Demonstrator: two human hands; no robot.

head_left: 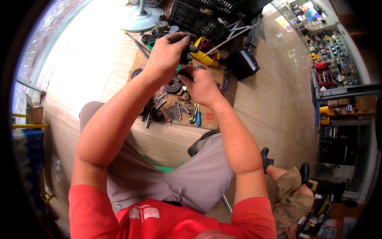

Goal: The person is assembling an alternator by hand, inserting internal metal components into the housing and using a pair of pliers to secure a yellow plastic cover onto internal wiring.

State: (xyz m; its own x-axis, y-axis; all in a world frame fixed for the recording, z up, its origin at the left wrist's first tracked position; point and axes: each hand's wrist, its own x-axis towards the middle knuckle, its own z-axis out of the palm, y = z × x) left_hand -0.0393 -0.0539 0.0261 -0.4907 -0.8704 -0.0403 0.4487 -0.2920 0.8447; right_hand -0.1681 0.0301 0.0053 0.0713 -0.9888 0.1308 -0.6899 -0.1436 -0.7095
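Sitting above grey-trousered knees (199,171), the person has both hands raised together: the right hand (199,83) pinches the lower end of a small dark part (187,55), the left hand (167,53) clasps its top, its long axis roughly upright between them. Beyond lie a cardboard sheet (207,119) with tools and a yellow container (205,55).

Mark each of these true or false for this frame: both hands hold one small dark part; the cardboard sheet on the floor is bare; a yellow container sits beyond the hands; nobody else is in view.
1. Both the left hand and right hand grip one small dark part: true.
2. The cardboard sheet is bare: false, hand tools lie scattered on it.
3. A yellow container sits beyond the hands: true.
4. Nobody else is in view: false, another person's legs show at lower right.
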